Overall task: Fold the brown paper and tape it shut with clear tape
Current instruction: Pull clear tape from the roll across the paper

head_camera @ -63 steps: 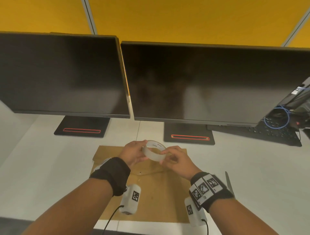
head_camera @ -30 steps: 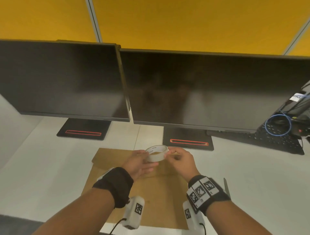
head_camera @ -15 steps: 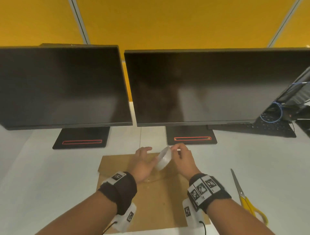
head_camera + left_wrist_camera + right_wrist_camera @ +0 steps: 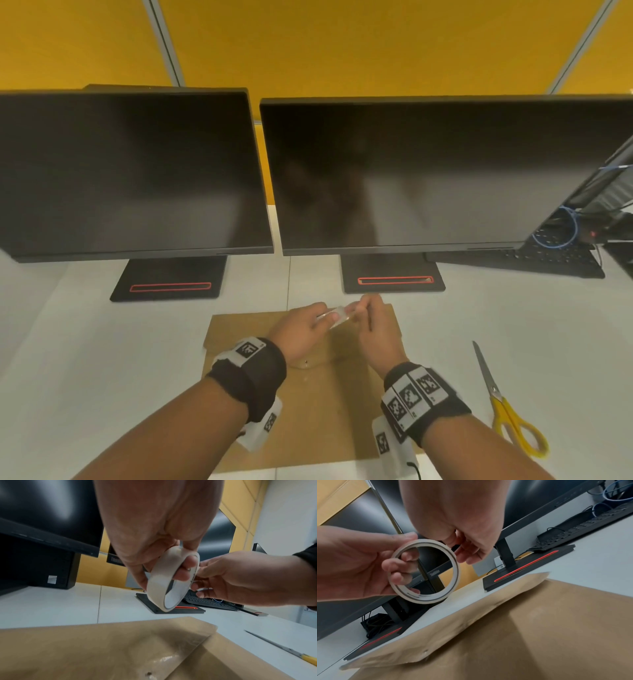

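Observation:
The brown paper [image 4: 308, 404] lies flat on the white desk, its far flap folded toward me. My left hand [image 4: 301, 330] holds the clear tape roll [image 4: 337, 314] in the air above the flap. In the left wrist view its fingers pass through the tape roll [image 4: 163, 577] and the thumb sits on the outside. My right hand [image 4: 375, 323] meets the roll from the right. In the right wrist view its curled fingertips [image 4: 467, 550] pinch at the outer rim of the tape roll [image 4: 424, 572]. No loose tape end shows. The brown paper [image 4: 539, 628] lies below.
Yellow-handled scissors [image 4: 507, 414] lie on the desk to the right of the paper. Two dark monitors [image 4: 411, 178] on black stands [image 4: 394, 274] rise just behind it. A black keyboard [image 4: 548, 257] with cables sits at the far right.
The roll has been turned from lying flat between the hands to standing edge-on, the left fingers now through its hole. The head view shifted and the scissors came into sight.

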{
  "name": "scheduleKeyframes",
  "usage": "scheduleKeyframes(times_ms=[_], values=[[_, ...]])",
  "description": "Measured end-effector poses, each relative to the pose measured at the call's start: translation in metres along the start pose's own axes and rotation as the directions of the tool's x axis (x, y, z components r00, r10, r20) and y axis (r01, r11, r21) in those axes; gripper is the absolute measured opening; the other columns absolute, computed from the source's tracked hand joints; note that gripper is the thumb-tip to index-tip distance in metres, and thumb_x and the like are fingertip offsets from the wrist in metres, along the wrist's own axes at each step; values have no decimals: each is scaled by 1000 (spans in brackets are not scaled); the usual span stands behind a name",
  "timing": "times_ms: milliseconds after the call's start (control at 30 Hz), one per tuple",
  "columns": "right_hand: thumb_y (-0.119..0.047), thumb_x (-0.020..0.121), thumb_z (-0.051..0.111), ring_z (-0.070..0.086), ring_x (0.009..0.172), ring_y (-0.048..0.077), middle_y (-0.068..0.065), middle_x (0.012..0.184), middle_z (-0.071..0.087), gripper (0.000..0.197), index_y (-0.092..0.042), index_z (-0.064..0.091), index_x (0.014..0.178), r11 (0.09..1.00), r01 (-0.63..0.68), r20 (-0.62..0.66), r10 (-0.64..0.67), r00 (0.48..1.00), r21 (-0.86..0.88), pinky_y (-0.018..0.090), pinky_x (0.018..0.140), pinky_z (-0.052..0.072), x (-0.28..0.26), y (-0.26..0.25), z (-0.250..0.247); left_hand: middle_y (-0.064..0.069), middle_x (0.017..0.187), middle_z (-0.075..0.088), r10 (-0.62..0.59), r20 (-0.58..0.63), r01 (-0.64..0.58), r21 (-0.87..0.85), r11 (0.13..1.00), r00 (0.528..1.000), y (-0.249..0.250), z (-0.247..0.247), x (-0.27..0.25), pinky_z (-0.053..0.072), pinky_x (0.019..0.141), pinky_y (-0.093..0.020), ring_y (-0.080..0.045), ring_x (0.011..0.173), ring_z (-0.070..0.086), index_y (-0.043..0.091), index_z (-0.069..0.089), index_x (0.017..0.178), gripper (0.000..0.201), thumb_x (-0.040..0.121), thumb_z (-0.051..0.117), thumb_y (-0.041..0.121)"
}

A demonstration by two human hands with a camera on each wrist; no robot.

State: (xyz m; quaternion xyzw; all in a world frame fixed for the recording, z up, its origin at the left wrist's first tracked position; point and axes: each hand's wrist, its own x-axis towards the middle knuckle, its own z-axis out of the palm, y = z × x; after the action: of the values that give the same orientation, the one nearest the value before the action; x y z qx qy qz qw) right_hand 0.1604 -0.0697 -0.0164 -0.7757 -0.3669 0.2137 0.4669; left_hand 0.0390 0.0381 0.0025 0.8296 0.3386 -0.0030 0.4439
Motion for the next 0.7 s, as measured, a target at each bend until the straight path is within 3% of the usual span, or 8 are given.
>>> scheduleKeyframes(times_ms=[100,167,267,333,400,500,600,700], values=[[-13,100,35,59,82,2,1,92,66,15,-17,45,89,999,-5,45,3,999,48,2,67,40,3,1,-2,4,65,47,-30,-70,31,14,999,997,2,5,2,38,66,-33,-20,66,47,15,51,84,35,97,40,46],[-15,100,38,62,85,12,6,92,67,17,-23,45,86,991,-37,67,28,997,129,13,75,45,7,4,-2,1,68,50,-23,-109,29,54,998,994,6,8,1,36,65,-32,-21,68,47,19,48,81,33,97,40,47],[-20,95,48,66,90,21,6,90,71,13,-25,52,85,957,-157,121,131,984,244,33,87,51,13,8,-8,-14,96,66,-17,-142,26,65,998,990,11,12,-1,37,68,-31,-31,86,58,16,56,96,33,98,40,45],[-20,91,56,69,93,23,7,90,74,5,-23,57,87,917,-240,175,192,966,317,40,94,52,17,8,-14,-16,110,66,-18,-148,30,75,997,989,11,16,-2,44,75,-34,-33,100,61,13,58,110,39,98,40,45],[-16,86,65,69,93,22,11,92,74,9,-19,57,89,889,-286,217,218,951,358,34,91,52,17,8,-19,-15,115,66,-18,-146,32,92,995,989,12,20,-4,47,82,-35,-32,106,60,14,57,118,41,98,40,45],[-13,81,72,65,86,17,13,90,72,23,-21,52,91,902,-271,201,212,956,336,20,76,46,15,6,-24,-12,124,64,-14,-148,29,101,994,989,15,24,-6,45,91,-32,-28,115,58,14,56,125,43,99,40,44],[-14,80,74,67,85,16,3,82,71,32,-23,55,103,904,-299,174,256,951,306,26,84,49,16,12,-25,-6,129,63,2,-131,11,97,995,991,16,29,-9,44,96,-33,-24,117,58,21,53,132,46,98,38,48],[-11,81,72,66,83,17,1,80,72,10,-19,67,82,922,-269,162,231,959,279,34,89,52,19,13,-28,-13,112,68,-13,-109,13,-4,1000,994,14,30,-10,46,82,-33,-31,107,61,14,55,126,41,99,40,41]])
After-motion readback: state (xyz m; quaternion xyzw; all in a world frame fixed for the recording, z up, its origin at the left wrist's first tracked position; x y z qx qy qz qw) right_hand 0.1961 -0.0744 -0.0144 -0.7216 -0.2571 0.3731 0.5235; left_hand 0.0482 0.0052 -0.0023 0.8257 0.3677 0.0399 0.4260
